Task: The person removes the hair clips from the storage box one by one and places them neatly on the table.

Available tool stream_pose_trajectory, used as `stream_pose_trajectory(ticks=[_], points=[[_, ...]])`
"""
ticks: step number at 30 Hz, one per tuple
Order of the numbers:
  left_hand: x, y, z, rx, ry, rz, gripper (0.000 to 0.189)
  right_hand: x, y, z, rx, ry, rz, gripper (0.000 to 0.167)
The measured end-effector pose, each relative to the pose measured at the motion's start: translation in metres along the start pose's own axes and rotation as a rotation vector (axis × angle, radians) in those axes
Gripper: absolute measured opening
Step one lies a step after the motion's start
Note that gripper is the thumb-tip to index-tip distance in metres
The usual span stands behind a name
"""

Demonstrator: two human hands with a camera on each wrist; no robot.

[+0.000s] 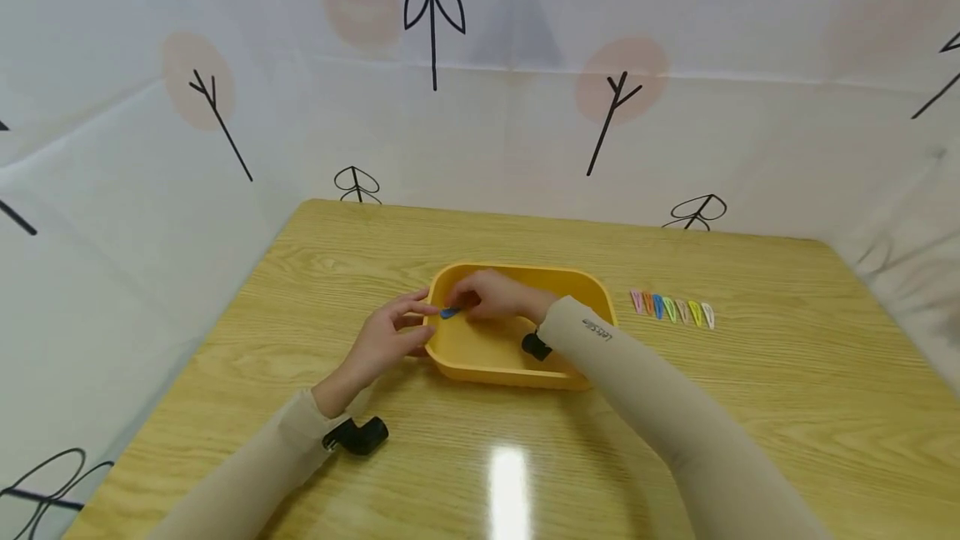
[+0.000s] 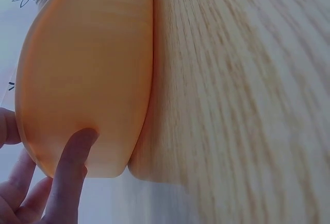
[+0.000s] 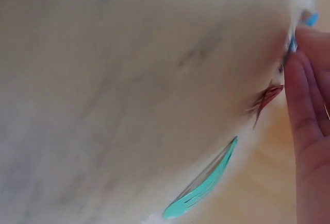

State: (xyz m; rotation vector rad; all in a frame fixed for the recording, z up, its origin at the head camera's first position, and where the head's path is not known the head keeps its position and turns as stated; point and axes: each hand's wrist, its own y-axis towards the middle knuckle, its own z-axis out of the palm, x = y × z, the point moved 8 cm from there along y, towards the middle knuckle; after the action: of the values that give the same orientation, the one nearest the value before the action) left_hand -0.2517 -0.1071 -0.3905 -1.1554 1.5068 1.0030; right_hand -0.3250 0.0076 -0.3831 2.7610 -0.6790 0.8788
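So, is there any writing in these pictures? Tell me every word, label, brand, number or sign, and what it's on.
"Lets…" on the right sleeve, near the cuff; the remaining letters are too small to read surely.
No other text is legible: the yellow tray and row of hair clips show none, and the backdrop cloth carries only drawings.

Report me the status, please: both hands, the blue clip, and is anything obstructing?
Left hand touching yellow tray at its end. Right hand inside tray, pinching blue clip. Red clip and teal clip nearby; nothing plainly blocking.
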Motion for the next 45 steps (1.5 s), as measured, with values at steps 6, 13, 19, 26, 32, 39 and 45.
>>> stream_pose_trajectory(ticks=[6, 13, 19, 26, 32, 39, 45], points=[[0.000, 0.000, -0.001, -0.015, 0.012, -0.011, 0.029, 0.004, -0.001, 0.002, 0.025, -0.006, -0.021, 0.028], [0.001, 0.001, -0.001, -0.011, 0.017, -0.009, 0.028, 0.012, -0.001, 0.007, 0.075, -0.065, -0.077, 0.027], [0.002, 0.001, -0.002, -0.012, 0.026, -0.016, 0.029, 0.012, 0.002, 0.010, 0.106, -0.105, -0.069, 0.027], [0.001, 0.001, -0.001, -0.008, 0.029, -0.019, 0.029, 0.012, 0.004, 0.012, 0.136, -0.105, -0.052, 0.031], [0.000, 0.001, 0.000, -0.002, 0.029, -0.010, 0.028, 0.015, 0.003, 0.012, 0.126, -0.150, -0.085, 0.033], [0.002, 0.002, -0.001, 0.003, 0.019, -0.016, 0.028, 0.018, 0.002, 0.011, 0.112, -0.155, -0.104, 0.035], [0.002, 0.001, 0.000, 0.003, 0.016, -0.024, 0.029, 0.014, 0.002, 0.011, 0.093, -0.131, -0.071, 0.036]])
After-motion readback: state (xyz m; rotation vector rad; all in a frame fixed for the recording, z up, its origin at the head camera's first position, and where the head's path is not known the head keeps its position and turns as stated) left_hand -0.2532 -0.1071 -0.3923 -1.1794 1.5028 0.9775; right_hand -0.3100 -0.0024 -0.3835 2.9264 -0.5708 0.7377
